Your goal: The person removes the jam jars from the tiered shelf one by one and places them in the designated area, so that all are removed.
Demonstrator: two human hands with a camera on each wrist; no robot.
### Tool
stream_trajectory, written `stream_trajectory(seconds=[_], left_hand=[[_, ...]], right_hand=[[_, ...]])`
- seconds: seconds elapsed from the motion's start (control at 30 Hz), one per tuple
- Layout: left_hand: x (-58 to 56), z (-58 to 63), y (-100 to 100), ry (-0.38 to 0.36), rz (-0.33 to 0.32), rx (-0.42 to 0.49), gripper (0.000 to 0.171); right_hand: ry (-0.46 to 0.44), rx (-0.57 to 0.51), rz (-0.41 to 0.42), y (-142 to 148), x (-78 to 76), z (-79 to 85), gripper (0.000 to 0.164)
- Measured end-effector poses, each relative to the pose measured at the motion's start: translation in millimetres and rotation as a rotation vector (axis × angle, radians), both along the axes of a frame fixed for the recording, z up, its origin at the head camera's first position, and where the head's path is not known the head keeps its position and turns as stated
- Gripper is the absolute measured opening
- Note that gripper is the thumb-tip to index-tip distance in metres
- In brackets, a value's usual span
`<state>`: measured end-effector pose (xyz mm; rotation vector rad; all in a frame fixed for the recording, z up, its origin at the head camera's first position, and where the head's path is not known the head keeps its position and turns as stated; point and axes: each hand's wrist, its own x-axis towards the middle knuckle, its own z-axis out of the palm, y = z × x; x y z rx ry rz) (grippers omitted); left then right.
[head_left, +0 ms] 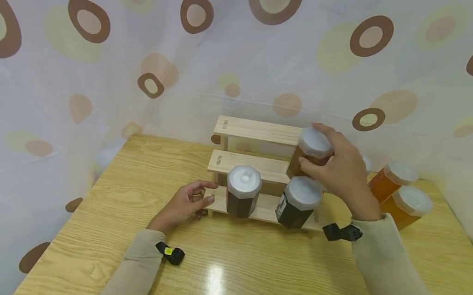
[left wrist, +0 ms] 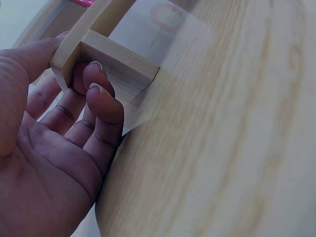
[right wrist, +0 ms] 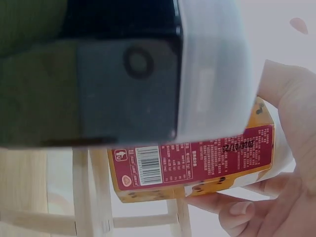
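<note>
My right hand [head_left: 341, 167] grips an amber jar [head_left: 297, 164] by its white lid, at the right of the wooden tiered rack's [head_left: 256, 165] middle step. In the right wrist view this jar [right wrist: 197, 168] shows a maroon label with a barcode; whether its base touches the step cannot be told. My left hand [head_left: 184, 203] holds the left end of the bottom step, its fingers curled about the board end [left wrist: 118, 59] in the left wrist view. On the bottom step stand two dark jars with white lids, a left one [head_left: 242, 203] and a right one [head_left: 294, 212].
Right of the rack, an orange jar [head_left: 383, 184] and an amber jar [head_left: 400, 211] stand on the wooden table [head_left: 168, 160]. Another white lid [head_left: 367, 163] shows partly behind my right hand. A patterned curtain [head_left: 210, 62] hangs behind. The dark jar [right wrist: 128, 89] is close to the right wrist camera.
</note>
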<state>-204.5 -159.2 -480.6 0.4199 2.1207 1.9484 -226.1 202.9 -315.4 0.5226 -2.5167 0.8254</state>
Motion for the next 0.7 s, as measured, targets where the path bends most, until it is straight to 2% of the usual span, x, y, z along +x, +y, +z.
stream_trajectory(seconds=[0.4, 0.7], left_hand=[[-0.1, 0.5, 0, -0.004, -0.001, 0.001, 0.038], [-0.7, 0.6, 0, -0.005, -0.008, -0.003, 0.039]], right_hand=[[-0.007, -0.020, -0.030, 22, 3.0, -1.2, 0.072], [-0.058, -0.046, -0.087, 39, 8.5, 0.0, 0.074]])
